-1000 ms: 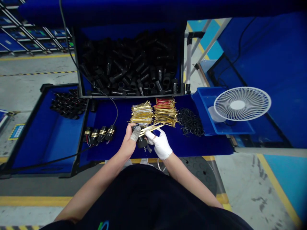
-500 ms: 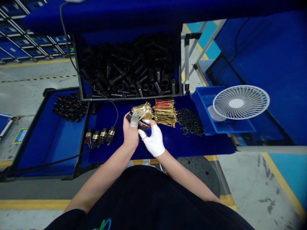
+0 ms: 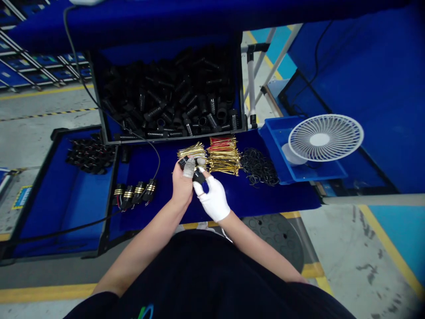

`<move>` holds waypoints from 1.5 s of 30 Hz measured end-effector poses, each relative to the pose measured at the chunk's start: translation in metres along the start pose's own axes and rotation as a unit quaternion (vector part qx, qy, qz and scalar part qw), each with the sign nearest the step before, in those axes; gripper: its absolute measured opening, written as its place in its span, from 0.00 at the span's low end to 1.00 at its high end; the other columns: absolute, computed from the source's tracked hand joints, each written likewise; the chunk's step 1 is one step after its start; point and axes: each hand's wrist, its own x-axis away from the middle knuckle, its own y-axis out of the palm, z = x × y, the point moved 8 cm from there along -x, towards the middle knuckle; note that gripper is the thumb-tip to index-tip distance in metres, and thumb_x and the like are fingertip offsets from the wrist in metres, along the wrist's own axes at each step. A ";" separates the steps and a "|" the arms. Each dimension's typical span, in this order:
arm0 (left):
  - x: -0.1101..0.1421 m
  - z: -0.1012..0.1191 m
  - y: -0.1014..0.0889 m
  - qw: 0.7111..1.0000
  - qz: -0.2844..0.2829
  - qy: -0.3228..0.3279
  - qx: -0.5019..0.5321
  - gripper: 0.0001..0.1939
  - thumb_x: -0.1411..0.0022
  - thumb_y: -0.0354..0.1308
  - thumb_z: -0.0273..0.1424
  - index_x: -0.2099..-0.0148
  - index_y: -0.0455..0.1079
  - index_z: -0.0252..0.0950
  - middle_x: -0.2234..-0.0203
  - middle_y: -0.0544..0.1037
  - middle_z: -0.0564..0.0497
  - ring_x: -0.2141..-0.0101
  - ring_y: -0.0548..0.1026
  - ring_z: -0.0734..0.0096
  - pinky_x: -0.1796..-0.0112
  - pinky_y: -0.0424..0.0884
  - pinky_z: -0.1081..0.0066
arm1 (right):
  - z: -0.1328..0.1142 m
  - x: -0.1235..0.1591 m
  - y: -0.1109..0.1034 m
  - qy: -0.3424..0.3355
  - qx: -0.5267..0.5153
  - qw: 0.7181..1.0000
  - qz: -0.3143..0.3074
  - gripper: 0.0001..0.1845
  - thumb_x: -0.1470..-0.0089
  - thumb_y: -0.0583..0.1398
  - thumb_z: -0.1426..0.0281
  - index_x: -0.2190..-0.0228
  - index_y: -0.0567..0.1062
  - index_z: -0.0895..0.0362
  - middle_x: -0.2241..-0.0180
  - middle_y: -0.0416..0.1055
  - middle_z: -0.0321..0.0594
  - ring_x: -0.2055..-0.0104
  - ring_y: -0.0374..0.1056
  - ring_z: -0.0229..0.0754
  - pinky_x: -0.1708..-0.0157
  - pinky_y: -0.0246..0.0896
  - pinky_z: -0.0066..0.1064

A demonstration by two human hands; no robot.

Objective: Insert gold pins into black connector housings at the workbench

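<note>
Two sets of fingers, as I see them from afar through the head camera, are closed on one black part (image 3: 199,176) held just in front of the thin strips on the table. My left hand (image 3: 182,184) pinches its far end, the thumb (wrapped in a grey cover (image 3: 189,169)) pressed along the top. My right hand (image 3: 214,200), in a white glove, grips the near end between thumb and fingers; the fingertips beneath are hidden from me.

Just beyond the hands lies a pile of pale and gold strips (image 3: 192,150), partly covered by them. Beside it I note a second pile, red and gold strips (image 3: 224,156), and farther right a heap of black rings (image 3: 260,168). To the left, four banded parts (image 3: 133,194) stand in a row near a dark cable (image 3: 158,158).

At the outer limits I find a large bin (image 3: 186,137) of black tubes (image 3: 166,97) behind the piles, a blue tray (image 3: 76,201) at left with small dark pieces (image 3: 90,154) at its far end, and a white fan (image 3: 320,139) over a blue box (image 3: 320,174) at right.
</note>
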 end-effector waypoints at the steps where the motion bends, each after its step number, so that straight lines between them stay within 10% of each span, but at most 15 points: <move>1: -0.002 -0.002 -0.001 1.000 0.013 0.009 0.005 0.21 0.45 0.69 0.43 0.55 0.71 0.36 0.64 0.81 0.50 0.67 0.79 0.71 0.61 0.72 0.72 | -0.003 -0.001 -0.001 -0.030 0.069 0.997 -0.001 0.24 0.41 0.59 0.63 0.44 0.71 0.53 0.50 0.75 0.48 0.51 0.73 0.53 0.50 0.68 0.43; 6: -0.005 -0.011 0.005 0.999 0.024 -0.005 0.023 0.20 0.44 0.68 0.44 0.57 0.71 0.36 0.64 0.82 0.48 0.61 0.80 0.65 0.55 0.73 0.65 | -0.001 0.002 0.000 -0.059 0.226 0.972 -0.039 0.33 0.42 0.58 0.69 0.36 0.62 0.51 0.48 0.73 0.49 0.52 0.73 0.53 0.51 0.69 0.43; 14: 0.001 0.013 0.024 0.981 -0.090 -0.138 0.098 0.20 0.48 0.72 0.42 0.60 0.68 0.38 0.72 0.77 0.57 0.75 0.76 0.76 0.65 0.76 0.68 | 0.006 0.015 -0.020 -0.047 0.010 0.998 -0.036 0.13 0.38 0.59 0.65 0.53 0.74 0.53 0.58 0.77 0.39 0.55 0.74 0.43 0.49 0.68 0.37; 24: 0.028 -0.030 0.008 0.926 -0.077 -0.349 0.119 0.11 0.39 0.66 0.35 0.62 0.68 0.36 0.75 0.71 0.57 0.81 0.67 0.84 0.71 0.76 0.75 | 0.133 0.018 -0.190 0.122 0.433 0.887 0.104 0.12 0.40 0.58 0.70 0.56 0.76 0.57 0.52 0.73 0.48 0.53 0.72 0.48 0.52 0.67 0.37; 31: 0.054 -0.037 0.019 0.895 -0.144 -0.409 0.101 0.13 0.36 0.62 0.37 0.53 0.72 0.35 0.60 0.79 0.46 0.66 0.79 0.70 0.52 0.78 0.58 | 0.145 0.002 -0.188 0.130 0.461 0.871 0.108 0.10 0.38 0.56 0.71 0.58 0.76 0.58 0.55 0.73 0.50 0.54 0.72 0.48 0.53 0.65 0.36; 40: 0.057 -0.042 -0.001 0.897 -0.105 -0.414 0.110 0.13 0.37 0.64 0.37 0.53 0.72 0.37 0.66 0.78 0.51 0.71 0.77 0.77 0.50 0.77 0.59 | 0.141 0.001 -0.174 0.097 0.462 0.880 0.048 0.07 0.44 0.63 0.70 0.61 0.79 0.53 0.53 0.72 0.43 0.66 0.72 0.42 0.65 0.64 0.32; 45: 0.058 -0.042 -0.005 0.895 -0.110 -0.417 0.114 0.12 0.35 0.62 0.36 0.53 0.71 0.36 0.62 0.79 0.48 0.69 0.79 0.73 0.50 0.77 0.56 | 0.127 -0.010 -0.185 0.084 0.448 0.884 0.107 0.08 0.40 0.58 0.71 0.59 0.75 0.57 0.54 0.73 0.48 0.57 0.72 0.47 0.56 0.65 0.36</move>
